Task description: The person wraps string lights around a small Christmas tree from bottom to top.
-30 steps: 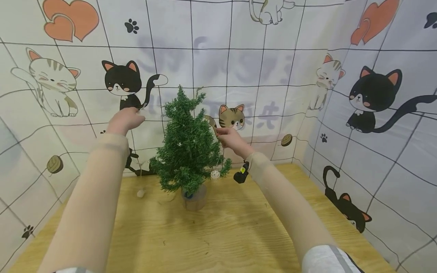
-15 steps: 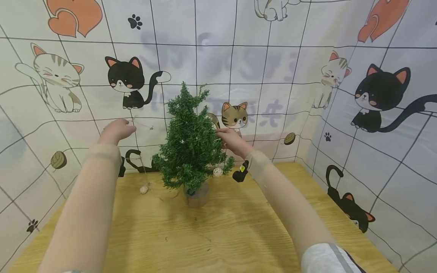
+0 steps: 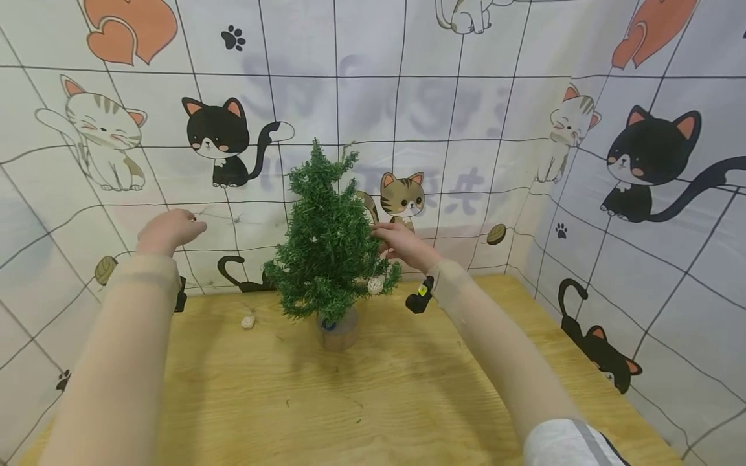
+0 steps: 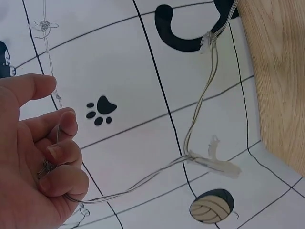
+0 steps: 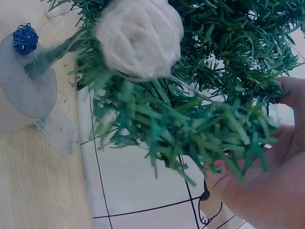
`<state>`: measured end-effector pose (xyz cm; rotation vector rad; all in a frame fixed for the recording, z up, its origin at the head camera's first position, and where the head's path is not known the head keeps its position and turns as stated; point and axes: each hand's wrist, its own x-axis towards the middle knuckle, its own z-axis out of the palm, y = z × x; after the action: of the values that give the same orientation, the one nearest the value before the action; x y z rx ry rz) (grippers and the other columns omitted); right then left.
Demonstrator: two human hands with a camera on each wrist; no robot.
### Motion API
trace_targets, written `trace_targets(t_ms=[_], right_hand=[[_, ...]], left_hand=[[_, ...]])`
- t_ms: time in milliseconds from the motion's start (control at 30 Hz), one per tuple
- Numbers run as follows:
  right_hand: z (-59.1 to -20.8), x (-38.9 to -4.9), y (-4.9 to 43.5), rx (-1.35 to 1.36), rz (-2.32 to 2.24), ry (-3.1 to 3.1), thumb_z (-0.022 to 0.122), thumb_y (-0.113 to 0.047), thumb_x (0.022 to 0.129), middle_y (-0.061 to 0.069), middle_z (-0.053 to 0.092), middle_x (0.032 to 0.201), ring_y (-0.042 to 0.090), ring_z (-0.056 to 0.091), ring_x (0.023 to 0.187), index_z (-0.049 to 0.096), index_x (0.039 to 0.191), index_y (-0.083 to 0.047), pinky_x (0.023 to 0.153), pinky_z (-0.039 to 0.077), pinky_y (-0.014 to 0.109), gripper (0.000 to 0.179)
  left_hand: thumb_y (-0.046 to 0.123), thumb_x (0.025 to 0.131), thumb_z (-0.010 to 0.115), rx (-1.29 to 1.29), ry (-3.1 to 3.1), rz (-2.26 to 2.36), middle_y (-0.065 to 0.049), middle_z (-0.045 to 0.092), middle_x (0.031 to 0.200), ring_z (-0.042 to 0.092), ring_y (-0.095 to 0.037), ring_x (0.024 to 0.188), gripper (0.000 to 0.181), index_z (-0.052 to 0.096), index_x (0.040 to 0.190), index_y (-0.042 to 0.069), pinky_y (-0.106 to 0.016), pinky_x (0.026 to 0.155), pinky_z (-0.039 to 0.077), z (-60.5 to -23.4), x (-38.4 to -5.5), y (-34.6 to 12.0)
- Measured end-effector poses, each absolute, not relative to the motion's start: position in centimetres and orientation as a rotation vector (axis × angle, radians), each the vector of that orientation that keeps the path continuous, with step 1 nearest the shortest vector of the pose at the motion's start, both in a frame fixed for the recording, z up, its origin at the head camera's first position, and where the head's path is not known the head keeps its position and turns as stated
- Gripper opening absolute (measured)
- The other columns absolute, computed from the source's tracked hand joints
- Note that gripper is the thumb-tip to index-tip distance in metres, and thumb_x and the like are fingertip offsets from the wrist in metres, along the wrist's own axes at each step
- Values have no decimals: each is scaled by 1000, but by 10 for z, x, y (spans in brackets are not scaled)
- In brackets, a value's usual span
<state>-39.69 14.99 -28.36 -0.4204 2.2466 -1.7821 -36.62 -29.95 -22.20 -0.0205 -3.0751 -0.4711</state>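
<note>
With you at six o'clock, the wood-grain counter (image 3: 350,421) ran away from you toward twelve. Just off its centre, toward twelve, stood the round base (image 3: 338,333); in the right wrist view a blue ball (image 5: 25,39) showed against its top. Above it the green tree (image 3: 326,239) stood upright, its long axis close to vertical, its tip pointing up and leaning slightly to eleven o'clock. A white ball (image 3: 375,285) hung at the tree's four o'clock side, and a smaller white ball (image 3: 247,321) showed at its eight o'clock.

Your right hand (image 3: 405,243) was at the tree's three o'clock edge. Its fingers lay among the foliage, which partly hid them; whether they pinched a branch you could not tell.

Your left hand (image 3: 171,230) was well out at the tree's nine o'clock, fingers curled and clamped on the wire string (image 4: 143,182). In the left wrist view, the string's doubled length ran from the fingers toward two o'clock to a clear tab (image 4: 219,167), then bent up toward one; a thinner length rose toward twelve.

Farthest off hung the cat-printed wall cloth (image 3: 367,103).
</note>
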Motion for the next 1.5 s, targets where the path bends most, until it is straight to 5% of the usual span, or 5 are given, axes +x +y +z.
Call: trace_targets(t_ms=[333,667,1033,1333,1500], right_hand=[[-281,-367,155,-462,-1740,2582,46,-29,103,13,46,135,31,47,118,45,143,-8,96,40,48,45],[-281,-300,148,-1019,-1909,2968,56,-12,97,16,48,113,24,41,93,60,120,-4,78,33,40,24],[-288,-243,101,-1625,-1617,2727,61,-6,94,4,51,119,28,46,97,60,117,-8,79,38,40,24],[-312,-225,64,-1472,-1469,2422,61,-11,96,-2,56,112,20,55,95,61,119,-12,80,49,31,23],[-326,-212,47,-1474,-1390,2389,63,-10,93,-3,56,118,12,54,99,58,124,-15,83,50,31,31]], left_hand=[[46,97,40,-81,-3187,-306,-37,32,141,34,-61,122,71,36,139,-11,-71,93,32,-205,-338,-324],[51,96,43,-199,-3174,-38,-37,38,138,36,-62,120,72,44,136,-9,-73,91,31,-185,-297,-332],[42,94,54,-315,-3107,320,-30,51,132,47,-58,114,60,55,132,-4,-69,81,40,-175,-236,-294],[41,88,65,-585,-2954,468,-8,67,100,65,-36,89,39,68,111,9,-58,65,49,-186,-194,-250],[41,85,70,-734,-2856,461,7,56,76,57,-15,62,28,70,97,16,-39,45,45,-194,-170,-222]])
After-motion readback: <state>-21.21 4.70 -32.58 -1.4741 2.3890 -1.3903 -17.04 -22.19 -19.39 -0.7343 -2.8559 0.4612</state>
